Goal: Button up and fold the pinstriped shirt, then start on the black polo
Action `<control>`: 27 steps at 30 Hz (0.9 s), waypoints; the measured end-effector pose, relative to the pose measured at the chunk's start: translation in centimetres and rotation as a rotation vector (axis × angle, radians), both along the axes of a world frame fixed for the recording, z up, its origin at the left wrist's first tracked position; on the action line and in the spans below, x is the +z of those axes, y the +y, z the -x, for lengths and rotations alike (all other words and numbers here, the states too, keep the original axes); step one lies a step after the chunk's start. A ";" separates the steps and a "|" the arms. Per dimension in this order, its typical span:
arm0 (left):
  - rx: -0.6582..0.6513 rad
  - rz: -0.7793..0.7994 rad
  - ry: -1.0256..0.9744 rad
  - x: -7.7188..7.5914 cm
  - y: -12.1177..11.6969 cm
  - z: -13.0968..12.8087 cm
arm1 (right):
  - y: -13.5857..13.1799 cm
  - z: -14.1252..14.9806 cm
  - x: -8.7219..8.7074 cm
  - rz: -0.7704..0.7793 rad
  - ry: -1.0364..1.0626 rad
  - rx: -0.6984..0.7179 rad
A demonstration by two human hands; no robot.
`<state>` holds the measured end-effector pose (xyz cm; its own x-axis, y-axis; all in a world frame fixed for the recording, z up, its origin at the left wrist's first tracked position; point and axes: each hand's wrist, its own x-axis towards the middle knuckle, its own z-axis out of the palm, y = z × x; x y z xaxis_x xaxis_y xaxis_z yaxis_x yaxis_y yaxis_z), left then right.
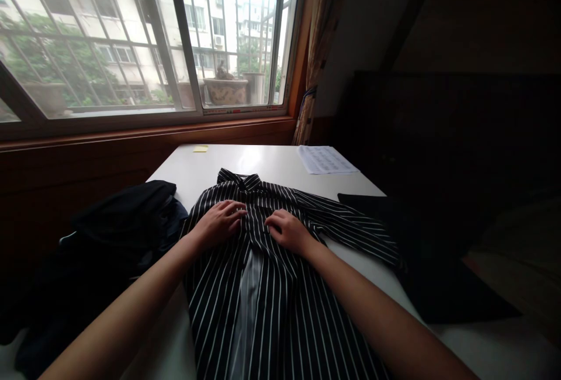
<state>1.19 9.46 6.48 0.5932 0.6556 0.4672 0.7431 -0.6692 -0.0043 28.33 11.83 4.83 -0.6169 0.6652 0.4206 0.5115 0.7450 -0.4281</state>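
Note:
A black shirt with thin white stripes (280,310) lies spread front-up on a white table (272,161), its collar pointing toward the window. My left hand (219,222) rests flat on the chest left of the front opening, fingers stretched out. My right hand (287,231) lies on the chest right of the opening, fingers curled down onto the cloth near the placket. Whether it pinches the fabric I cannot make out. One sleeve (350,225) stretches out to the right.
A heap of dark clothes (114,222) sits at the table's left edge. A printed sheet (325,159) and a yellow sticky note (200,148) lie at the far side. Dark cloth (394,210) lies at the right. A barred window (144,35) is beyond.

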 end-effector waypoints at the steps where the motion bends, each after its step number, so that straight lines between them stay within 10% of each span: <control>1: 0.018 -0.008 -0.039 0.4 -1.0 -0.1 | -0.4 -0.1 0.3 0.002 0.005 -0.006; 6: -0.045 0.171 -0.087 1.0 -6.6 -1.1 | -4.7 0.3 2.9 -0.011 0.002 -0.024; 14: 0.022 0.445 -0.257 -2.1 -10.1 -1.5 | -12.2 0.7 3.9 0.183 -0.349 -0.006; 27: -0.051 0.178 0.068 -2.1 -10.0 -1.7 | -13.7 1.1 4.7 0.281 -0.453 0.127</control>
